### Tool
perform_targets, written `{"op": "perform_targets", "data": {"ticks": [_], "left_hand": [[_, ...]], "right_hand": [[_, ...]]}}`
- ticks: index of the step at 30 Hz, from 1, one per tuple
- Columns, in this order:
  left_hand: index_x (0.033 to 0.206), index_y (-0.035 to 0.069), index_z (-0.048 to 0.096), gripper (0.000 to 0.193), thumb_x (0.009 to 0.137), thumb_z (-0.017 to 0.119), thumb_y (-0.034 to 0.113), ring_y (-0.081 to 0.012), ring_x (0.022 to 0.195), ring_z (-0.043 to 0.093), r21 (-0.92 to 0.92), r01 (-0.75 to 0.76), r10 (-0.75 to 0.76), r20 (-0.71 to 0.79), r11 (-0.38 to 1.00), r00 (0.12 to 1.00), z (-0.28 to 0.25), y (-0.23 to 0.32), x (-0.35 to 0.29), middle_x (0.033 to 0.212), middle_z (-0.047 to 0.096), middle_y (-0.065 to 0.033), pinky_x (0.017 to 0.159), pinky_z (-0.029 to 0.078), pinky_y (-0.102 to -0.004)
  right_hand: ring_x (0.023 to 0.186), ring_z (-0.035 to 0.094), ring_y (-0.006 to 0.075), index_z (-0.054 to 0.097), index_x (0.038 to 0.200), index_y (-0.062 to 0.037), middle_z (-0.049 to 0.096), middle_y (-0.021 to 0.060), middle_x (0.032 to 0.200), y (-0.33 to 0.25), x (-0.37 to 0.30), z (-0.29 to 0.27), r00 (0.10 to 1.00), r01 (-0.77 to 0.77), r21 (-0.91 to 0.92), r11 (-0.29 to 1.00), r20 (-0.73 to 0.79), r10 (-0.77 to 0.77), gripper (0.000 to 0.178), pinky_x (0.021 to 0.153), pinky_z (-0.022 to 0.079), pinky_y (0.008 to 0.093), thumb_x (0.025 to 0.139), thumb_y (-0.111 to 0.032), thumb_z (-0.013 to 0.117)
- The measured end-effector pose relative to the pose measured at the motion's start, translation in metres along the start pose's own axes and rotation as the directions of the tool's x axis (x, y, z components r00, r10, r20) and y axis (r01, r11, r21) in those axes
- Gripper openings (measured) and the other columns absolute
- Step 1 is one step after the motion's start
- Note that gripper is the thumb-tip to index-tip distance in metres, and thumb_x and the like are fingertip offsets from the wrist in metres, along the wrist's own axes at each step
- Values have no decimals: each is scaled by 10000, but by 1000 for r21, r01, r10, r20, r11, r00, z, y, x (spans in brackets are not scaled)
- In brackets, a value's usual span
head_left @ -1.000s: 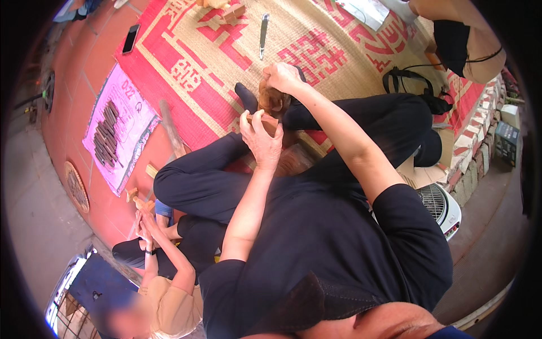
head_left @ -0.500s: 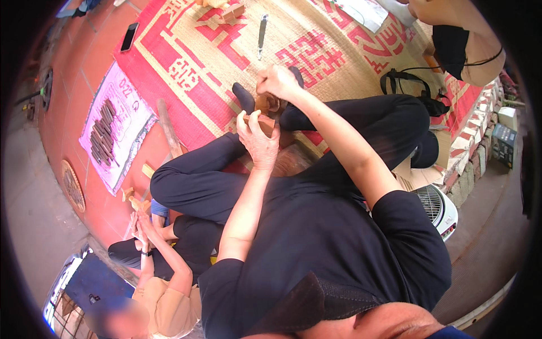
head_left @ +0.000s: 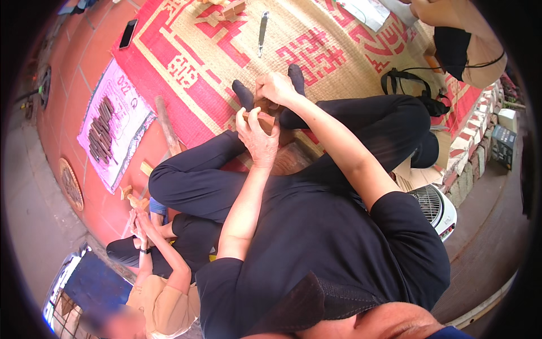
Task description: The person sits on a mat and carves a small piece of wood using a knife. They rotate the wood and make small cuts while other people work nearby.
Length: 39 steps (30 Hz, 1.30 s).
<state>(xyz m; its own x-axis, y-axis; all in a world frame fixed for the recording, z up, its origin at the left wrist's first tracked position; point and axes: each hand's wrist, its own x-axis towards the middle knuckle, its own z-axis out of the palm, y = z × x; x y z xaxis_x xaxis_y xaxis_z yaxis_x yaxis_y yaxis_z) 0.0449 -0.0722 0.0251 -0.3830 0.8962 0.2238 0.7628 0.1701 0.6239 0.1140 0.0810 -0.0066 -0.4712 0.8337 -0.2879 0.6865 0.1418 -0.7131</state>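
My left hand [head_left: 258, 143] is closed around a reddish-brown wooden block [head_left: 263, 120], with the fingers curled over its near edge. Just beyond it, my right hand [head_left: 275, 89] is clenched in a fist, low over the wood between my feet. Whatever it grips is hidden under the fingers. Dark-socked feet flank the piece, one beside each side of my hands. Under my left wrist, a wider brown wooden surface [head_left: 292, 158] shows between my legs.
A slim metal tool [head_left: 263, 34] lies on the red and straw mat [head_left: 186, 107]. To the left are a phone [head_left: 129, 34], a pink cloth [head_left: 125, 125] with several dark sticklike tools, and a wooden stick [head_left: 166, 125]. Another person [head_left: 164, 294] sits close at lower left; a fan [head_left: 432, 206] stands right.
My right hand has moved slightly toward me, covering more of the wood beneath it. My left hand stays almost in place on the block.
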Motion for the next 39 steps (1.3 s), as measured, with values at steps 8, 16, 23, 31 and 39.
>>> {"op": "perform_targets", "data": {"ticks": [8, 16, 23, 31, 39], "left_hand": [[1224, 106, 466, 663, 660, 806, 180, -396, 1171, 408, -16, 22, -22, 26, 1000, 999, -2, -5, -3, 1280, 376, -201, 975, 368, -501], [1239, 108, 460, 681, 653, 802, 173, -399, 1176, 406, -4, -9, 9, 32, 1000, 999, -3, -3, 0, 1286, 370, -205, 976, 365, -503], [1237, 114, 459, 691, 646, 809, 183, -399, 1180, 404, 14, -2, 1, 20, 1000, 1000, -6, -1, -8, 1292, 369, -206, 974, 365, -506], [1231, 114, 461, 691, 639, 811, 171, -402, 1156, 412, 6, 20, -20, 0, 1000, 1000, 0, -3, -4, 1277, 374, -203, 964, 374, -505], [1229, 114, 465, 685, 640, 812, 160, -396, 1156, 414, -11, 6, -6, 13, 1000, 1000, -1, -7, -6, 1274, 378, -198, 960, 377, -502]], "right_hand": [[778, 669, 316, 692, 742, -121, 682, 116, 757, -20, -1, -8, 1000, -19, -25, 999, 12, 20, 110, 725, 512, 412, 689, -214, 670], [805, 678, 313, 707, 796, -124, 689, 137, 806, -2, 23, -11, 996, -47, -191, 980, -85, 31, 145, 718, 517, 426, 715, -226, 642], [783, 678, 300, 708, 781, -156, 695, 101, 806, -5, 10, 4, 994, -110, -231, 967, -52, 100, 121, 710, 524, 422, 699, -234, 665], [785, 680, 297, 706, 798, -131, 692, 110, 776, -19, 3, -18, 991, -25, -44, 999, 130, 31, 151, 717, 530, 407, 685, -213, 650], [785, 683, 267, 729, 780, -151, 702, 86, 777, -14, 10, -25, 995, -10, -9, 1000, 96, 11, 136, 724, 524, 372, 684, -222, 663]]}}
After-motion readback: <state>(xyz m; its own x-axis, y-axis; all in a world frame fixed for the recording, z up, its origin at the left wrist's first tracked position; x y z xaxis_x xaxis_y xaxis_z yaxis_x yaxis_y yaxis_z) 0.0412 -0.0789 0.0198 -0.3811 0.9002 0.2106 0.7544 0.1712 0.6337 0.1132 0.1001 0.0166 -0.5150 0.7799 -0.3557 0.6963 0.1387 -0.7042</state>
